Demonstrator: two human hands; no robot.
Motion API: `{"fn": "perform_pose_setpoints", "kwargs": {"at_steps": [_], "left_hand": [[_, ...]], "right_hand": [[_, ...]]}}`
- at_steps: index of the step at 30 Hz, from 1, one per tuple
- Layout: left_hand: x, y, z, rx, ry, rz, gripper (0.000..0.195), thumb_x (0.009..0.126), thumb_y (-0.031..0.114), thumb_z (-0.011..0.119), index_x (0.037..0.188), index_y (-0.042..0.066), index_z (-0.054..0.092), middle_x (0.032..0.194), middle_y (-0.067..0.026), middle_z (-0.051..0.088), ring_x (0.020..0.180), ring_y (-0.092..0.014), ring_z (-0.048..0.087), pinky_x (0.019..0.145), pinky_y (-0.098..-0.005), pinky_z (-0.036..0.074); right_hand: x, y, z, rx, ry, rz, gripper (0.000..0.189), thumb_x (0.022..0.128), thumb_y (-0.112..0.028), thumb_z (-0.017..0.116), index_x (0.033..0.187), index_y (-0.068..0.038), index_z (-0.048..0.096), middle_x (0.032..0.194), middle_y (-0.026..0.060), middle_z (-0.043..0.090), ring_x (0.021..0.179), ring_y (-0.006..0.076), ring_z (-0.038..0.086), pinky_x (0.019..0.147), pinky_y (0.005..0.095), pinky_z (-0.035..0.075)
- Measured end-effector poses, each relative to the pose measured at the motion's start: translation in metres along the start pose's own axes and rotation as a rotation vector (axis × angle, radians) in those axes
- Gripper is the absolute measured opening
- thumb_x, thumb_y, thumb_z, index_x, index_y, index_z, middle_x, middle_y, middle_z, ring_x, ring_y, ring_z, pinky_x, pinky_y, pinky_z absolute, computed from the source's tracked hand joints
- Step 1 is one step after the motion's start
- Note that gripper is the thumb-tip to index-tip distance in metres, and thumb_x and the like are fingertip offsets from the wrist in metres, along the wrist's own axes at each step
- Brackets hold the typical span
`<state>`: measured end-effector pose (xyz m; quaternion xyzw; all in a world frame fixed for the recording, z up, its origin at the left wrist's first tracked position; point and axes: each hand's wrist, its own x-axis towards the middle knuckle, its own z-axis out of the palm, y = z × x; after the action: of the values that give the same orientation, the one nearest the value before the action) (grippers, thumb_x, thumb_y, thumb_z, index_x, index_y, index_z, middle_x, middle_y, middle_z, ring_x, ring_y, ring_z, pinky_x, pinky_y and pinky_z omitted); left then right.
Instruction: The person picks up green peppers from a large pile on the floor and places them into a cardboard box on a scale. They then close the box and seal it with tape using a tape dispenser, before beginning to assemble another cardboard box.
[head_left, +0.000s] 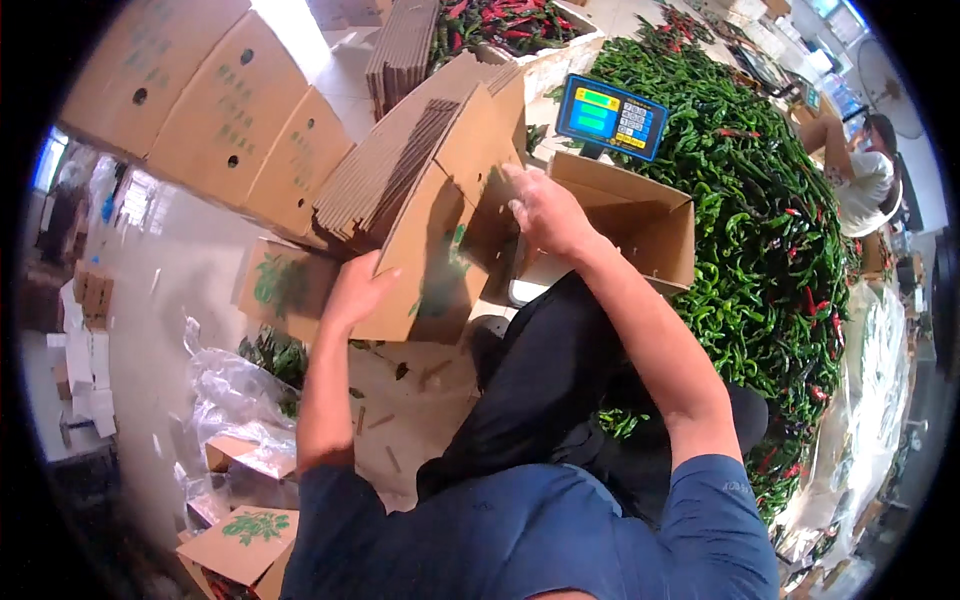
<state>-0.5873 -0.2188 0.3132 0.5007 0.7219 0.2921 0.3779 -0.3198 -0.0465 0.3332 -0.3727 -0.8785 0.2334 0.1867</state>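
Note:
My left hand (358, 290) grips the near left edge of a cardboard carton (427, 262), thumb on the outer face. The carton looks partly unfolded, is tilted, and bears a green print. My right hand (551, 214) is at the carton's far right side, fingers bent; whether they grip the board or only touch it is unclear. Just under my right forearm stands an open-topped cardboard box (660, 247), with a few small bits in it. Behind that box is the lit blue display of a digital scale (611, 116).
A large heap of green chili peppers (750, 217) spreads along the right. Flattened cartons (390, 169) stand stacked beyond the held one. Red peppers fill a foam crate (517, 30). Clear plastic (232, 390) and a printed box (240, 536) lie left. A person (862, 172) sits far right.

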Motion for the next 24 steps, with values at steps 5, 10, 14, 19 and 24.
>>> {"fn": "perform_pose_setpoints", "kwargs": {"at_steps": [5, 10, 14, 19, 24], "left_hand": [[-0.054, 0.009, -0.033, 0.009, -0.006, 0.017, 0.029, 0.091, 0.016, 0.064, 0.113, -0.002, 0.063, 0.092, -0.0142, 0.07, 0.082, -0.014, 0.063, 0.078, -0.0327, 0.051], [-0.086, 0.019, -0.064, 0.114, -0.081, -0.017, 0.031, 0.092, 0.013, 0.063, 0.118, -0.003, 0.062, 0.104, -0.0062, 0.069, 0.09, -0.012, 0.063, 0.08, -0.0312, 0.051], [-0.112, 0.006, -0.1, -0.198, -0.04, -0.082, 0.033, 0.094, 0.01, 0.06, 0.124, -0.004, 0.059, 0.106, -0.0059, 0.068, 0.091, -0.011, 0.063, 0.079, -0.0303, 0.052], [-0.131, 0.03, -0.13, -0.246, 0.018, -0.073, 0.031, 0.09, 0.01, 0.061, 0.117, -0.006, 0.061, 0.097, -0.0055, 0.069, 0.084, -0.011, 0.063, 0.076, -0.0302, 0.052], [-0.14, 0.02, -0.16, -0.06, 0.076, -0.057, 0.036, 0.083, 0.014, 0.061, 0.115, -0.004, 0.063, 0.1, -0.0051, 0.069, 0.089, -0.013, 0.064, 0.079, -0.0302, 0.052]], "right_hand": [[0.015, -0.033, 0.003, 0.005, 0.001, -0.172, 0.055, 0.088, -0.003, 0.051, 0.142, -0.011, 0.046, 0.11, 0.0189, 0.059, 0.101, 0.0373, 0.06, 0.087, 0.045, 0.05], [0.025, -0.046, 0.003, -0.031, 0.163, -0.183, 0.056, 0.086, -0.007, 0.059, 0.14, -0.008, 0.047, 0.121, 0.0217, 0.058, 0.11, 0.0401, 0.056, 0.094, 0.0452, 0.047], [0.038, -0.008, -0.007, 0.023, 0.328, -0.117, 0.063, 0.085, -0.018, 0.07, 0.139, 0.002, 0.045, 0.133, 0.0247, 0.053, 0.126, 0.0386, 0.049, 0.107, 0.0417, 0.039], [0.025, -0.001, -0.017, 0.137, 0.1, -0.018, 0.063, 0.086, -0.022, 0.067, 0.139, 0.005, 0.044, 0.136, 0.0259, 0.052, 0.127, 0.037, 0.05, 0.107, 0.0397, 0.041], [0.025, 0.005, -0.029, 0.177, 0.086, 0.085, 0.064, 0.086, -0.022, 0.068, 0.14, 0.003, 0.044, 0.134, 0.024, 0.055, 0.127, 0.0342, 0.052, 0.106, 0.0376, 0.042]]}}
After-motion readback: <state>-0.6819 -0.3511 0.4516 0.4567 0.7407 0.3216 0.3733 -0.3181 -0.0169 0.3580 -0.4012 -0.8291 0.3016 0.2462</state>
